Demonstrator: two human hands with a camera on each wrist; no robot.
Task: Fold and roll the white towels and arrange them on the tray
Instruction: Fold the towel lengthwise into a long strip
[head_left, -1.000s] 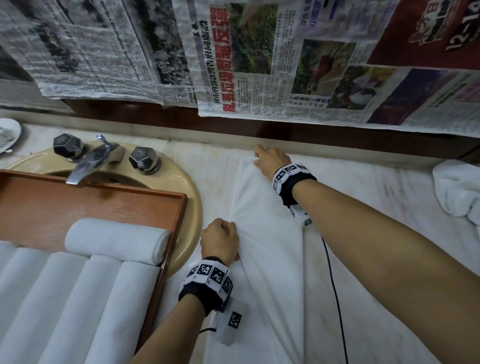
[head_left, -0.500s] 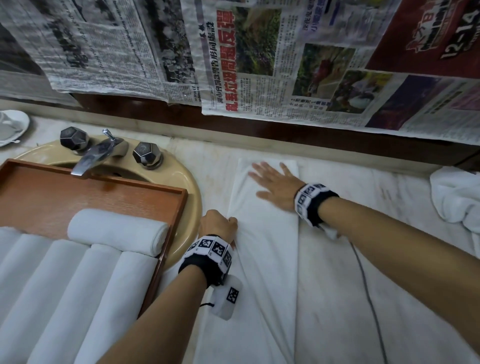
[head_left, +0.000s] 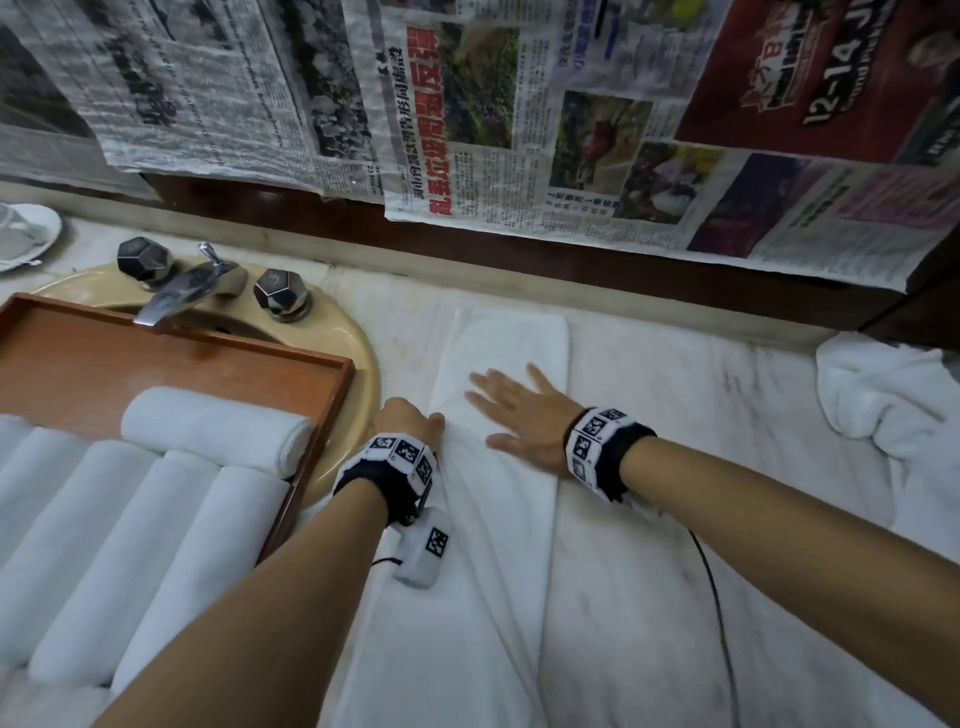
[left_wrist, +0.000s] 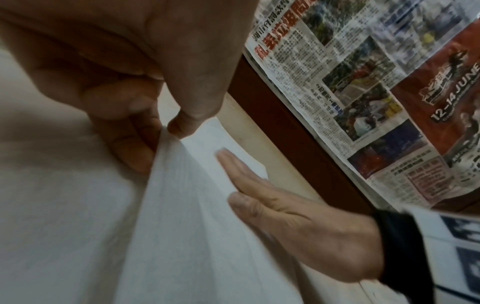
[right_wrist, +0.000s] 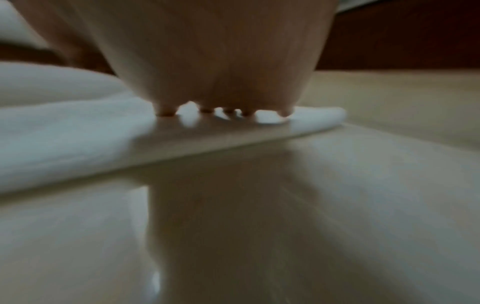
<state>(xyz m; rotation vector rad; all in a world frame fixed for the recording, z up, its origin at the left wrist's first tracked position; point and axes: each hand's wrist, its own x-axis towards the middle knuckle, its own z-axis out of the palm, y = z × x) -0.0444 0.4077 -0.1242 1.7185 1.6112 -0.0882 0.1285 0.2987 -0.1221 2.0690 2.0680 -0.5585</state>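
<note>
At far left, a saucer (head_left: 31, 234) sits on the bench (head_left: 727, 415) beside the basin (head_left: 343, 332), whose tap (head_left: 182, 291) stands between two faceted knobs. Over the basin lies a wooden tray (head_left: 171, 358). Rolled towels (head_left: 130, 545) lie side by side in its near part, and one more roll (head_left: 213, 428) lies crosswise just beyond them. Right of the tray, a long folded towel (head_left: 498, 545) stretches across the bench from near to far. The left hand (head_left: 405, 421) is curled at the towel's left edge, thumb and fingers (left_wrist: 130, 148) pinching the cloth and lifting it slightly. The right hand (head_left: 524, 415) lies flat on the towel just beside it, fingers straight and spread, palm pressing down, holding nothing. Both wrists wear bands with black-and-white markers, and a thin black cable (head_left: 722, 623) runs along the bench under the right forearm. At far right, a loose towel heap (head_left: 883, 400) rests well apart. Newspaper sheets (head_left: 519, 130) hang on the wall behind.
</note>
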